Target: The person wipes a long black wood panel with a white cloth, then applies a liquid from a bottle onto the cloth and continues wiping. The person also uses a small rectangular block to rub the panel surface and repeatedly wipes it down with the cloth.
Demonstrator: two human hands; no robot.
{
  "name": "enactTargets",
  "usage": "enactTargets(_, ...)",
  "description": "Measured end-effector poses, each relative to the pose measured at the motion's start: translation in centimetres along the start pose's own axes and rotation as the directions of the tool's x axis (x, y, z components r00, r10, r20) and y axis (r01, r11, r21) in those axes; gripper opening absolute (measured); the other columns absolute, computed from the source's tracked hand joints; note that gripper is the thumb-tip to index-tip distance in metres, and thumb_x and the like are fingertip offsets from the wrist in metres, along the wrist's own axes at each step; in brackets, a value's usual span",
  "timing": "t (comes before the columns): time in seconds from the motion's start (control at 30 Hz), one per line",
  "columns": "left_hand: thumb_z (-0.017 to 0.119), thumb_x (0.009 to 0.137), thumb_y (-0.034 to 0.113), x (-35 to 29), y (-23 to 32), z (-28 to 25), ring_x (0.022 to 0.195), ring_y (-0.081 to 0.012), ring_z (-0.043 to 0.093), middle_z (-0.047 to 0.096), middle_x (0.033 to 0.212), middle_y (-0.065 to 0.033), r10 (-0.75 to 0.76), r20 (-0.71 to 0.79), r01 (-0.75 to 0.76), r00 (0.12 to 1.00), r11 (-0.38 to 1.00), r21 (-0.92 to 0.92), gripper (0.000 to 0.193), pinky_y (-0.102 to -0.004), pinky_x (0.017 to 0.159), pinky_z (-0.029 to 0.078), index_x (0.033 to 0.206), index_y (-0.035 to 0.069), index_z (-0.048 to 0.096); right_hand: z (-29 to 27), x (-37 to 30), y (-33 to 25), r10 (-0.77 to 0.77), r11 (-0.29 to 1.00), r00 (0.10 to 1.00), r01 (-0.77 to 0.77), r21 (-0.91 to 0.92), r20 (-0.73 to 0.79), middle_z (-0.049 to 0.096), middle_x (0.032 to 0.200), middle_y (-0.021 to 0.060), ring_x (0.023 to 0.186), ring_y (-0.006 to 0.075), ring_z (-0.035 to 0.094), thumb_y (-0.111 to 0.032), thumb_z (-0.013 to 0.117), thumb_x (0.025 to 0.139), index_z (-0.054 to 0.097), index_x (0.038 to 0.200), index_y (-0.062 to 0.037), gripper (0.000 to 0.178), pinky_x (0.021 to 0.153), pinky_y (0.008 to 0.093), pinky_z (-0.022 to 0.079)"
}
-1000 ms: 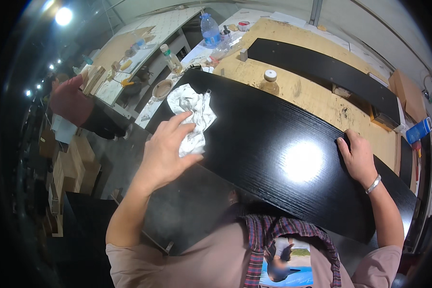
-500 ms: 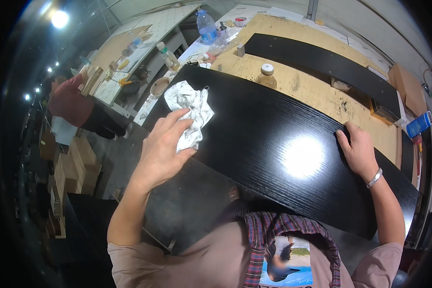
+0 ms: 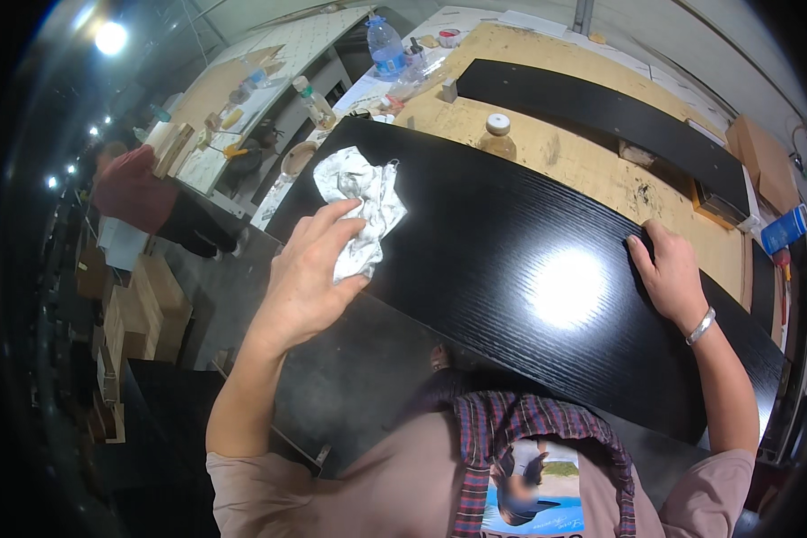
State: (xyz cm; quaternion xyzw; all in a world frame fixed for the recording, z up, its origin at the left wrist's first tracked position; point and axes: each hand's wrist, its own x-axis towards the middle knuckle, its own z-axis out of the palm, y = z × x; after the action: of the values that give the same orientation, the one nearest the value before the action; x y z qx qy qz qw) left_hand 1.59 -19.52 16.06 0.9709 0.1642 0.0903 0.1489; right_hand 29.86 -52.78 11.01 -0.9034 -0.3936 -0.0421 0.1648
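Clothing of the worker

A dusty-pink shirt (image 3: 368,466) with short, hemmed sleeves (image 3: 258,489) bears a coloured picture print (image 3: 558,484) above dark lettering (image 3: 533,535). A plaid band (image 3: 473,466) in purple, red and blue flanks the print. A silver bracelet (image 3: 701,326) encircles the right wrist (image 3: 684,314).

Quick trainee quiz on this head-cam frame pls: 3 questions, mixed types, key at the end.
1. Open: What do the fingers of the left hand touch?
2. Multiple choice: Where on the glossy black board is the right hand? A) near edge B) far edge C) left end
3. True or false: The white-capped bottle stands on the glossy black board.

Key:
1. A crumpled white cloth.
2. B.
3. False; it stands beyond the board's far edge.
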Motion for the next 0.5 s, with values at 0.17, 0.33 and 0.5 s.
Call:
enactTargets(0.17, 0.087, 0.069, 0.019, 0.0, 4.1, 1.7, 0.123, -0.0348, 0.056, 0.052, 0.147, -0.0109, 0.157, 0.006, -0.157, 0.988, 0.987, -0.015, 0.065, -0.0444, 0.102, 0.049, 0.125, 0.002, 0.059, 0.0, 0.1, 0.1, 0.013, 1.000, 1.000, -0.013, -0.009, 0.008, 0.065, 0.079, 0.0271, 0.077, 0.0446, 0.064, -0.034, 0.061, 0.099, 0.061, 0.087, 0.0054, 0.041, 0.074, 0.0511, 0.050)
enactTargets(0.33, 0.083, 0.069, 0.010, 0.2, 4.8, 1.9, 0.127, -0.0336, 0.054, 0.052, 0.149, -0.0079, 0.190, 0.097, -0.173, 0.977, 0.971, -0.162, 0.061, -0.0429, 0.105, 0.046, 0.126, 0.006, 0.061, -0.2, 0.1, -0.1, 0.022, 1.000, 1.000, -0.022, -0.007, 0.017, 0.066, 0.079, 0.0274, 0.077, 0.0441, 0.064, -0.034, 0.060, 0.099, 0.062, 0.088, 0.0060, 0.042, 0.074, 0.0500, 0.051)
enactTargets(0.5, 0.081, 0.073, 0.007, -0.2, 5.2, 1.7, 0.128, -0.0345, 0.051, 0.051, 0.149, -0.0077, 0.212, 0.086, -0.189, 0.974, 0.958, -0.217, 0.055, -0.0440, 0.106, 0.046, 0.125, 0.007, 0.062, -0.2, 0.0, -0.2, 0.006, 1.000, 1.000, -0.006, -0.002, -0.002, 0.066, 0.078, 0.0269, 0.074, 0.0437, 0.065, -0.035, 0.060, 0.099, 0.062, 0.088, 0.0059, 0.042, 0.073, 0.0497, 0.051)
